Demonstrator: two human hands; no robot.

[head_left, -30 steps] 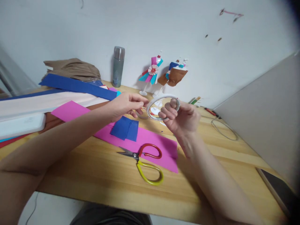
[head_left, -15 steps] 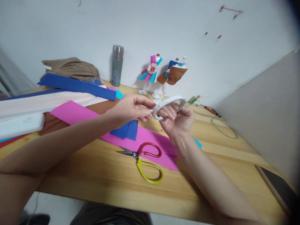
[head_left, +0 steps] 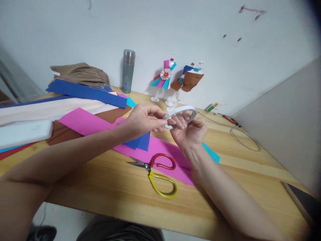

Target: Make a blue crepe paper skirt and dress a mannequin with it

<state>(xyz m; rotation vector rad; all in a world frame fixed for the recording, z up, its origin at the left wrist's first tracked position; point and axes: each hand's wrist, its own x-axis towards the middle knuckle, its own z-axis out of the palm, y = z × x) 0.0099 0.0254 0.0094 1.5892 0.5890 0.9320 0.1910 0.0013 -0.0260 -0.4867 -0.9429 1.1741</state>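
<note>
A narrow white roll of tape [head_left: 185,108] is held up over the table, tilted, with its open ring facing me. My right hand [head_left: 192,132] grips it from the right, the fingers reaching through the ring. At its left edge my left hand [head_left: 149,118] pinches the tape between thumb and fingers; a loose end cannot be made out. Beneath my hands lies a pink strip [head_left: 160,147], with folded dark blue pieces [head_left: 144,142] partly on top. Scissors [head_left: 147,166] with one red and one yellow handle rest partly across the pink strip, blades pointing left.
Two small stands with colourful dress shapes, one striped [head_left: 163,82] and one brown [head_left: 193,80], stand by the wall near a grey flask [head_left: 128,75]. Blue strips [head_left: 87,92], a white case [head_left: 25,134] and brown cloth [head_left: 80,74] crowd the left. A dark flat device [head_left: 303,201] lies right.
The view has shifted slightly, so everything sits a little further right. My left thumb and fingers have closed nearer the tape roll's left edge. My right hand keeps its hold.
</note>
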